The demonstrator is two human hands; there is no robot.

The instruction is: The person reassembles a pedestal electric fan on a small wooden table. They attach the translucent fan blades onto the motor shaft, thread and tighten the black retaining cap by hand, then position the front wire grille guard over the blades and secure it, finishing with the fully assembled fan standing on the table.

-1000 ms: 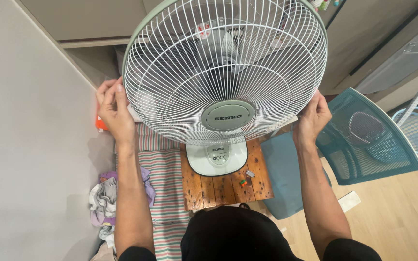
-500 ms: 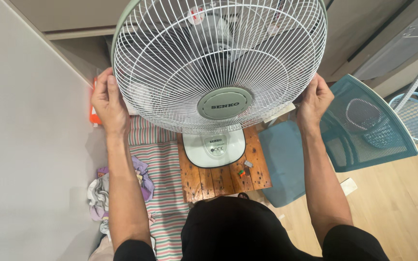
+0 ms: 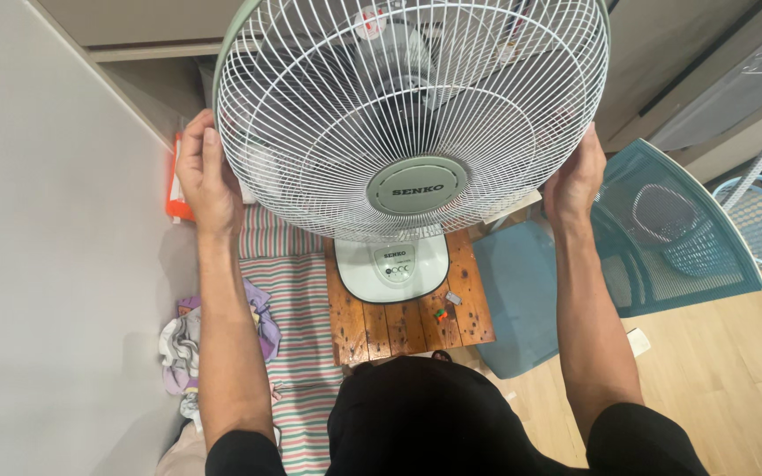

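A pale green electric fan with a white wire grille [image 3: 337, 106] fills the upper middle of the head view, tilted up toward me. My left hand [image 3: 206, 176] grips the left rim of the grille. My right hand [image 3: 575, 181] grips the right rim. The fan's base [image 3: 392, 269] with small buttons stands on a low wooden stool [image 3: 407, 322] below the grille. Blades show dimly behind the wires.
A striped cloth [image 3: 288, 300] lies left of the stool, with crumpled clothes [image 3: 178, 344] beside the grey wall. An orange item [image 3: 172, 189] sits behind my left hand. Teal plastic baskets [image 3: 663, 238] stand to the right on the wooden floor.
The fan head and both hands have shifted slightly up and left in view as the camera moved closer. Both hands keep their grip on the grille rim.
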